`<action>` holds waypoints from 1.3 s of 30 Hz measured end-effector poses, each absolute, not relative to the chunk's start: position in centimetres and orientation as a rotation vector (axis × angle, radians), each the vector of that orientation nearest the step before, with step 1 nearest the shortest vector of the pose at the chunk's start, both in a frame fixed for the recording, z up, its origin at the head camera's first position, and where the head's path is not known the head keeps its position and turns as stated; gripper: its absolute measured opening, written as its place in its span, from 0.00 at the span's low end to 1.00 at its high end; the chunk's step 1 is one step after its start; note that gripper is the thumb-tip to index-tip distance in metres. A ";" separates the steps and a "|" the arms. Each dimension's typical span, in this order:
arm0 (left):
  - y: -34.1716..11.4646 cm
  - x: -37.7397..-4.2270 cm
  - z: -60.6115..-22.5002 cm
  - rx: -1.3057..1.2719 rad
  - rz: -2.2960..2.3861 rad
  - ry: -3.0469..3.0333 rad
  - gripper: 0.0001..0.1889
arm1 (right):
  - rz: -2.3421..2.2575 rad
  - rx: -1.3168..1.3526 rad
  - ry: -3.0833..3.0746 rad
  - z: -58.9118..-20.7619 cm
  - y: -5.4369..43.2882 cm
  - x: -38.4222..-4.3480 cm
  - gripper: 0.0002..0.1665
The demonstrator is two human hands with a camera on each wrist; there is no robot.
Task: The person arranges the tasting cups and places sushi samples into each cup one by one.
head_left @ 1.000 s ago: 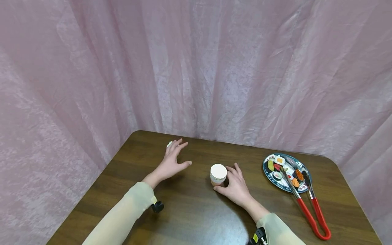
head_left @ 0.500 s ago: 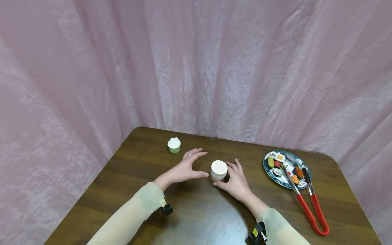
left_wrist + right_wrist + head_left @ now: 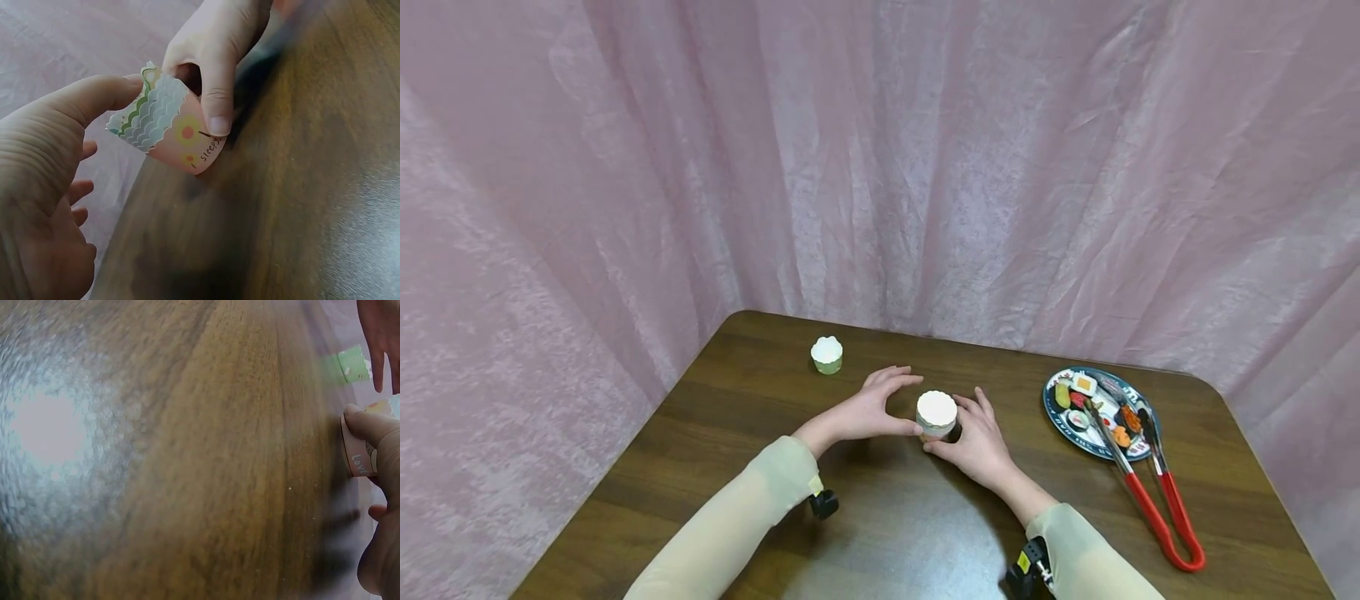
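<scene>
A stack of paper cupcake cups [image 3: 936, 410] stands in the middle of the table, scalloped white rims upward. In the left wrist view the lowest cup [image 3: 184, 139] is pink with flowers and lettering, and several rims overlap above it. My right hand [image 3: 979, 448] holds the stack low down, thumb on the near side; its far fingers are partly hidden. From the left, my left hand [image 3: 867, 413] reaches in with fingers spread and thumb tip right at the upper rims. Farther back on the left sits a single green paper cupcake cup [image 3: 827, 357].
On the right lies a blue-rimmed plate [image 3: 1060, 429] bearing several sushi pieces. Tongs with red handles [image 3: 1183, 521] rest across it, handles toward the front. A pink curtain [image 3: 880, 167] hangs behind the brown wooden table [image 3: 700, 450].
My left hand has moved right, from in front of the green cup to the stack, uncovering the green cup. My right hand has kept its hold on the stack.
</scene>
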State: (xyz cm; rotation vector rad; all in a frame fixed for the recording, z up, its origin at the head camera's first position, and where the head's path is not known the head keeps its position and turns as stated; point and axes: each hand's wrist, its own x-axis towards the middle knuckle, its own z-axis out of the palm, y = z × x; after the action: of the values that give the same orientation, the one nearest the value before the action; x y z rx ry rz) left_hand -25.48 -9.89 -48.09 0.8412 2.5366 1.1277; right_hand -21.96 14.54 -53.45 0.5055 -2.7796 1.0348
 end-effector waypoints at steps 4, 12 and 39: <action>-9.6 -25.9 -48.2 0.851 1.107 2.529 0.46 | 1.046 0.491 -2.806 -53.4 14.5 -22.0 0.42; -9.0 -26.2 -48.0 0.826 1.073 2.487 0.45 | 1.061 0.483 -2.834 -53.2 14.4 -21.9 0.42; -8.3 -27.2 -48.0 0.900 1.002 2.455 0.38 | 1.028 0.474 -2.815 -53.3 14.4 -21.9 0.45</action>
State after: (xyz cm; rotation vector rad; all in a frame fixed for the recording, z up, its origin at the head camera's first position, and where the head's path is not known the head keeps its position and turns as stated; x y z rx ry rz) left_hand -27.19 -8.31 -47.95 0.9001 2.4550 1.0019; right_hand -21.93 14.43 -53.30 0.4745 -2.8152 1.0284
